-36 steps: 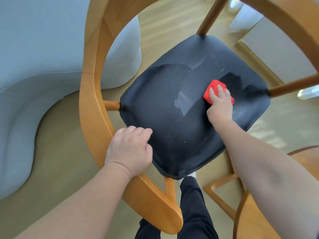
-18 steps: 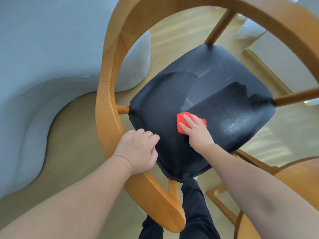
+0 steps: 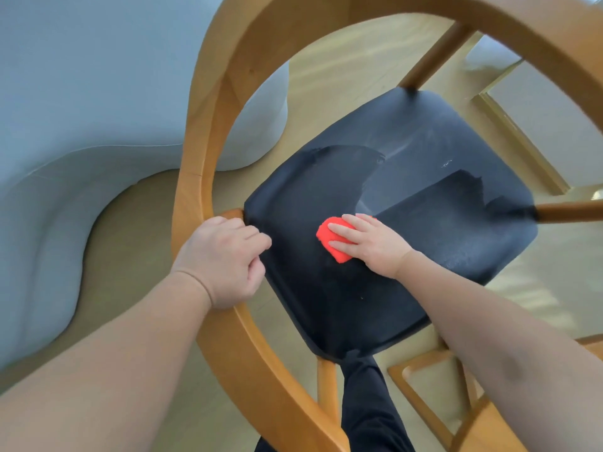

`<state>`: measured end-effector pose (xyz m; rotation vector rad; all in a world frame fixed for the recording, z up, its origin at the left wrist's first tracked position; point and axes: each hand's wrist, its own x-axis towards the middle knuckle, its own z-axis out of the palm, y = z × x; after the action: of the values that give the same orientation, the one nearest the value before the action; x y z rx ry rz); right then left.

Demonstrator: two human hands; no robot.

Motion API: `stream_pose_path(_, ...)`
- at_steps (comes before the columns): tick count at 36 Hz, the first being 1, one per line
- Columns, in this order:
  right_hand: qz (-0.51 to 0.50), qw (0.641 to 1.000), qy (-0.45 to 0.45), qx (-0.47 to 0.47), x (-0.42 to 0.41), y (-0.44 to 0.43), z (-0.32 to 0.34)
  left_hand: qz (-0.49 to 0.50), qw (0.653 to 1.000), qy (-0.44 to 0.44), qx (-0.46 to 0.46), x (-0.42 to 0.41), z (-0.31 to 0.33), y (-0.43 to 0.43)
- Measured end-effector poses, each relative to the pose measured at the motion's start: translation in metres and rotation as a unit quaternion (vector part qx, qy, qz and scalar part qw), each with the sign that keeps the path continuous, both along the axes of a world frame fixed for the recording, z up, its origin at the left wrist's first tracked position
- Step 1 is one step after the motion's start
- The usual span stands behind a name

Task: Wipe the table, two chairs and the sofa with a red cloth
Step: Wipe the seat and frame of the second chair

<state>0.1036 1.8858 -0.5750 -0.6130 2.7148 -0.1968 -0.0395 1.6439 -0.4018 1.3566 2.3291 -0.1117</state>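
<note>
Pressing the red cloth flat-fingered near the middle of the black seat, the right hand may slip off it, unpinched; the left hand grasps the wooden rail

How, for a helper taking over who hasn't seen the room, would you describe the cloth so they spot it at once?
Find the wooden chair beside the pale blue sofa and look at its black seat. On the seat, pressed under the flat fingers of the right hand, lies the red cloth. It is the only bright red thing in view, small and bunched.
</note>
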Motion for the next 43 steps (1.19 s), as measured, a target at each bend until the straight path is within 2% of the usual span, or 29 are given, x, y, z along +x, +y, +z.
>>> stream_pose_path(3,-0.02,1.0,0.02,-0.003,-0.006,0.027,-0.006,0.002,1.0,-0.008,0.005,0.0,0.0,0.0)
stream_pose_path(8,-0.138,0.989,0.053,0.024,-0.015,0.087,-0.01,0.016,1.0,-0.021,-0.009,-0.001,0.001,0.002)
stream_pose_path(10,-0.247,0.966,0.065,0.031,-0.018,0.113,-0.009,0.02,1.0,-0.023,-0.007,-0.001,0.001,0.002)
stream_pose_path(13,-0.401,0.915,0.049,0.02,-0.023,0.144,-0.003,0.025,0.999,-0.025,0.0,-0.001,0.001,0.003)
stream_pose_path(20,-0.527,0.85,-0.018,-0.007,-0.036,0.118,0.006,0.025,0.999,-0.024,0.015,0.0,0.0,0.004)
stream_pose_path(25,-0.577,0.815,-0.054,-0.015,-0.039,0.095,0.011,0.029,0.998,-0.03,0.036,0.0,-0.002,0.004)
stream_pose_path(30,-0.555,0.83,-0.056,-0.029,-0.03,0.057,0.008,0.03,0.997,-0.039,0.059,-0.001,-0.003,0.002)
stream_pose_path(37,-0.447,0.892,0.056,-0.05,0.007,-0.017,-0.01,0.019,0.997,-0.031,0.063,-0.003,-0.005,0.001)
stream_pose_path(40,-0.369,0.925,0.067,-0.059,0.018,-0.047,-0.01,0.016,1.0,-0.021,-0.009,-0.001,-0.002,0.009)
stream_pose_path(43,-0.334,0.938,0.068,-0.061,0.02,-0.047,-0.012,0.018,0.994,-0.018,-0.11,0.002,-0.006,0.017)
